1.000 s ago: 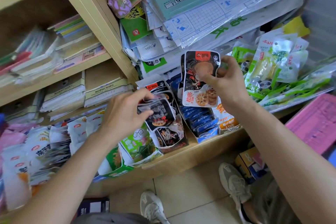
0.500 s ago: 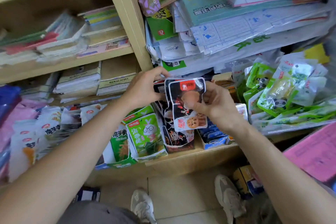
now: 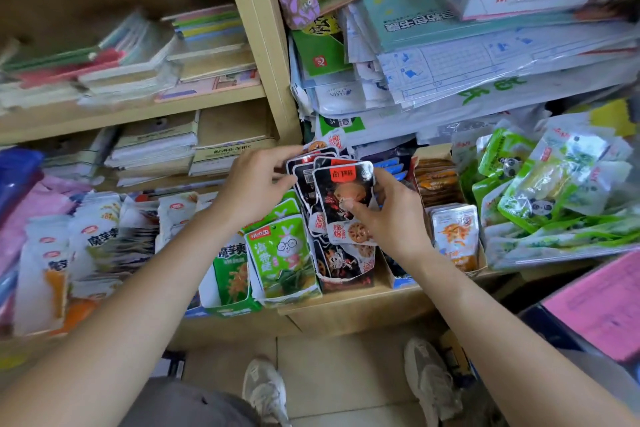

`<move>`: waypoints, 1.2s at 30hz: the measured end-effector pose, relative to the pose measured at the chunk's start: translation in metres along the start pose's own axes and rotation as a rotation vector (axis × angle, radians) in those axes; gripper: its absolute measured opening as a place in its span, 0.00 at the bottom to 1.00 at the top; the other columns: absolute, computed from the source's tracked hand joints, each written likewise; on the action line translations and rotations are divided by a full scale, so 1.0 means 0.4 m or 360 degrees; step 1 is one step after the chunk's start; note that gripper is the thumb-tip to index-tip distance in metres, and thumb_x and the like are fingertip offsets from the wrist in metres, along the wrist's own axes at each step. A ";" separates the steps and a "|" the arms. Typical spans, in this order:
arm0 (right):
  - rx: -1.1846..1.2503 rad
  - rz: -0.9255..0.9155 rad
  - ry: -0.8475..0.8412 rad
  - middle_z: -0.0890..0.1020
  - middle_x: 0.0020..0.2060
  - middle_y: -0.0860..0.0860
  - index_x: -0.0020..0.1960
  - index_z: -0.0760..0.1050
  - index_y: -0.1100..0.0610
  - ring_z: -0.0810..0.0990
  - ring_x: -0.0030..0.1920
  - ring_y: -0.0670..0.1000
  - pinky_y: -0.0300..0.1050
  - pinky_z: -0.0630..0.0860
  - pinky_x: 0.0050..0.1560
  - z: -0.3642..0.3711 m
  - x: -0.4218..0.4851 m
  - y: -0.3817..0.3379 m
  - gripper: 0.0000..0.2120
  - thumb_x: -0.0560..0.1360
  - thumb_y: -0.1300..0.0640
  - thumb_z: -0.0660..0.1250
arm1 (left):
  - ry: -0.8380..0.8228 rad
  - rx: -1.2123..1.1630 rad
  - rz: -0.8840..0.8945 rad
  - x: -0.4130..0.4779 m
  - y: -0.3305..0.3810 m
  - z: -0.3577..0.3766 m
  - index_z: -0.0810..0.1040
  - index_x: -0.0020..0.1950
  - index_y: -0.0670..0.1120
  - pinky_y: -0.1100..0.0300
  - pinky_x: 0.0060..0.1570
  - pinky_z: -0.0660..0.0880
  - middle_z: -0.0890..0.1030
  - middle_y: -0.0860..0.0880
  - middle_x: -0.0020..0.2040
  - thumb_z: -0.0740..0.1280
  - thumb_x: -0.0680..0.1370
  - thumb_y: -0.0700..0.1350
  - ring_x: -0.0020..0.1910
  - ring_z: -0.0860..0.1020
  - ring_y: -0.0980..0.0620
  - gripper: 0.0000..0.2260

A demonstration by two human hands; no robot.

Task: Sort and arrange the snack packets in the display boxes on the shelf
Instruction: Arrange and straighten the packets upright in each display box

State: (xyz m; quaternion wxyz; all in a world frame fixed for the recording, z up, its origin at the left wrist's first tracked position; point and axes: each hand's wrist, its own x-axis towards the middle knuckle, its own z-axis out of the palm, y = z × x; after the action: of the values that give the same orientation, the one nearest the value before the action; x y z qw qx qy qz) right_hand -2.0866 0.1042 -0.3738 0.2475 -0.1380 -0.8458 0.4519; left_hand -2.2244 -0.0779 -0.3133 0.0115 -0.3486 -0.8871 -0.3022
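At the far left of the shelf (image 3: 346,308), white-and-orange packets (image 3: 86,239) lie in a loose heap, with stacked notebooks (image 3: 156,149) in the compartment above them. The left forearm enters from the lower left corner and runs up and to the right. The left hand (image 3: 256,184) is at its end with the wrist nearly straight. Its fingers (image 3: 280,153) curl over the top of a fanned bunch of black packets (image 3: 304,180) and the thumb closes on their left edge, so the hand grips them.

Just below that hand, green rabbit packets (image 3: 282,253) stand upright in their display box, touching a green-and-white box (image 3: 228,281) on their left. The black bunch is held above the black display box (image 3: 346,276), which sits at the shelf's front edge just right of the rabbit packets. Whether the lower ends of the held packets rest in the box cannot be told.

The right forearm enters from the lower right corner, with the right hand (image 3: 391,218) turned inward at the wrist. Its thumb (image 3: 353,210) presses on the face of the front black packet (image 3: 341,184) and the other fingers curl behind the packet's right edge, pinching it. This packet is upright and overlaps the bunch, touching it.

Further right, orange packets (image 3: 455,236) stand in their own box. Green panda packets (image 3: 540,194) are heaped beside them, and a pink sheet (image 3: 602,308) lies at the far right.
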 end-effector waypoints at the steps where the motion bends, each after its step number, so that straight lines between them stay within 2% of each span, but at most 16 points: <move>1: 0.0004 0.0006 -0.0025 0.77 0.32 0.37 0.54 0.76 0.49 0.77 0.35 0.34 0.27 0.68 0.33 0.002 -0.002 -0.002 0.14 0.72 0.52 0.76 | 0.0050 -0.0029 -0.0021 0.001 -0.003 0.010 0.81 0.66 0.51 0.48 0.57 0.81 0.84 0.51 0.55 0.73 0.76 0.36 0.55 0.82 0.52 0.20; 3: -0.0043 0.0014 -0.0111 0.79 0.34 0.40 0.50 0.74 0.49 0.78 0.35 0.37 0.31 0.71 0.33 0.012 -0.009 -0.001 0.13 0.72 0.50 0.77 | 0.0084 -0.0178 -0.0081 0.005 -0.004 0.023 0.84 0.59 0.54 0.50 0.54 0.82 0.83 0.56 0.49 0.73 0.75 0.34 0.50 0.82 0.55 0.18; 6: -0.0402 -0.0066 -0.0068 0.78 0.38 0.48 0.50 0.76 0.53 0.77 0.41 0.50 0.46 0.75 0.38 0.037 -0.022 0.017 0.17 0.70 0.43 0.76 | 0.0080 -0.0345 -0.0101 0.009 -0.006 0.024 0.83 0.55 0.57 0.58 0.53 0.81 0.82 0.62 0.48 0.72 0.75 0.32 0.48 0.81 0.63 0.19; 8: -0.0619 -0.0140 -0.0024 0.75 0.38 0.49 0.47 0.75 0.56 0.75 0.41 0.54 0.48 0.74 0.37 0.050 -0.027 0.029 0.21 0.68 0.40 0.76 | 0.0078 -0.0403 -0.0071 0.003 -0.008 0.020 0.82 0.58 0.55 0.57 0.58 0.80 0.83 0.60 0.51 0.70 0.76 0.32 0.51 0.81 0.65 0.19; 10: -0.0606 -0.0111 -0.0049 0.73 0.40 0.49 0.47 0.74 0.56 0.75 0.37 0.54 0.50 0.76 0.35 0.055 -0.032 0.031 0.22 0.68 0.39 0.76 | 0.0035 -0.0463 -0.0074 -0.017 -0.007 0.015 0.80 0.64 0.56 0.54 0.60 0.79 0.83 0.59 0.57 0.69 0.77 0.36 0.57 0.80 0.64 0.19; 12: -0.0549 -0.0077 -0.0071 0.75 0.44 0.50 0.52 0.75 0.55 0.77 0.38 0.54 0.53 0.78 0.36 0.054 -0.036 0.032 0.23 0.68 0.40 0.76 | -0.0064 -0.0379 -0.0039 -0.046 -0.005 0.026 0.71 0.72 0.61 0.53 0.64 0.76 0.78 0.61 0.65 0.72 0.75 0.50 0.65 0.75 0.62 0.26; 14: -0.0514 -0.0091 -0.0053 0.77 0.54 0.51 0.66 0.72 0.53 0.80 0.49 0.54 0.53 0.80 0.45 0.050 -0.038 0.030 0.33 0.68 0.41 0.77 | -0.0148 -0.0107 -0.0014 -0.068 -0.003 0.047 0.56 0.79 0.64 0.51 0.69 0.69 0.69 0.59 0.74 0.74 0.69 0.63 0.73 0.67 0.56 0.42; 16: -0.0467 -0.0149 -0.0075 0.73 0.63 0.51 0.76 0.61 0.51 0.75 0.61 0.54 0.51 0.78 0.57 0.039 -0.038 0.024 0.43 0.68 0.44 0.78 | -0.0150 0.0111 0.0020 -0.071 0.001 0.072 0.49 0.82 0.60 0.51 0.69 0.63 0.63 0.56 0.76 0.76 0.67 0.64 0.76 0.60 0.54 0.51; 20: -0.0374 -0.0207 -0.0214 0.59 0.78 0.49 0.81 0.50 0.49 0.60 0.76 0.52 0.51 0.64 0.72 0.020 -0.010 0.024 0.50 0.69 0.48 0.78 | -0.0017 0.0132 0.0134 -0.074 -0.005 0.102 0.58 0.82 0.53 0.52 0.73 0.65 0.64 0.55 0.75 0.78 0.70 0.57 0.73 0.62 0.54 0.46; 22: -0.0309 -0.0222 -0.0302 0.55 0.79 0.46 0.81 0.49 0.50 0.53 0.79 0.46 0.48 0.58 0.76 0.015 0.009 0.022 0.52 0.68 0.49 0.79 | 0.0045 0.0186 0.0187 -0.084 -0.016 0.117 0.61 0.81 0.53 0.53 0.71 0.66 0.65 0.56 0.74 0.77 0.71 0.57 0.72 0.64 0.54 0.43; 23: -0.0219 -0.0200 -0.0347 0.56 0.78 0.43 0.80 0.49 0.49 0.52 0.78 0.40 0.43 0.57 0.76 0.012 0.020 0.021 0.52 0.68 0.50 0.79 | 0.0080 0.0222 0.0203 -0.089 -0.019 0.122 0.62 0.81 0.54 0.54 0.70 0.66 0.66 0.55 0.75 0.77 0.71 0.58 0.72 0.65 0.53 0.42; 25: 0.0082 -0.0061 -0.0456 0.63 0.71 0.33 0.79 0.51 0.46 0.61 0.70 0.30 0.31 0.63 0.70 -0.002 0.044 0.016 0.50 0.68 0.53 0.80 | 0.0133 0.0245 0.0233 -0.093 -0.022 0.128 0.64 0.79 0.55 0.54 0.68 0.66 0.69 0.55 0.73 0.78 0.70 0.58 0.70 0.69 0.52 0.41; 26: 0.0195 0.0019 -0.0485 0.66 0.67 0.31 0.79 0.52 0.46 0.67 0.67 0.31 0.32 0.68 0.66 -0.010 0.058 0.015 0.48 0.69 0.53 0.79 | 0.0135 0.0225 0.0240 -0.094 -0.022 0.126 0.66 0.79 0.56 0.55 0.66 0.67 0.70 0.55 0.71 0.78 0.69 0.57 0.67 0.70 0.53 0.40; 29: 0.0284 0.0137 -0.0434 0.70 0.71 0.40 0.79 0.56 0.47 0.75 0.65 0.42 0.48 0.76 0.64 -0.036 0.101 0.022 0.42 0.72 0.50 0.76 | 0.0109 0.0078 0.0191 -0.093 -0.024 0.112 0.71 0.75 0.57 0.55 0.60 0.72 0.74 0.57 0.61 0.80 0.69 0.53 0.60 0.74 0.54 0.36; 33: 0.0203 0.0082 -0.0609 0.73 0.70 0.45 0.77 0.62 0.42 0.74 0.66 0.44 0.52 0.74 0.66 -0.051 0.135 0.023 0.37 0.72 0.47 0.75 | 0.0106 -0.0052 0.0144 -0.096 -0.029 0.106 0.76 0.70 0.57 0.53 0.58 0.73 0.77 0.57 0.57 0.80 0.69 0.50 0.58 0.76 0.53 0.31; 36: 0.0254 0.0138 -0.0698 0.76 0.65 0.48 0.78 0.57 0.42 0.78 0.62 0.49 0.53 0.77 0.61 -0.063 0.152 0.016 0.44 0.68 0.45 0.77 | 0.0122 0.0025 0.0163 -0.096 -0.034 0.110 0.77 0.69 0.56 0.54 0.55 0.70 0.77 0.57 0.56 0.80 0.69 0.53 0.56 0.76 0.51 0.29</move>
State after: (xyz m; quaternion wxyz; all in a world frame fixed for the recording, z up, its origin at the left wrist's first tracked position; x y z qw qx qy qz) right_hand -2.1238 0.1530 -0.3492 0.0484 -0.0529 -0.8342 0.5468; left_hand -2.1956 -0.0854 -0.3652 0.0638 -0.3815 -0.8695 -0.3073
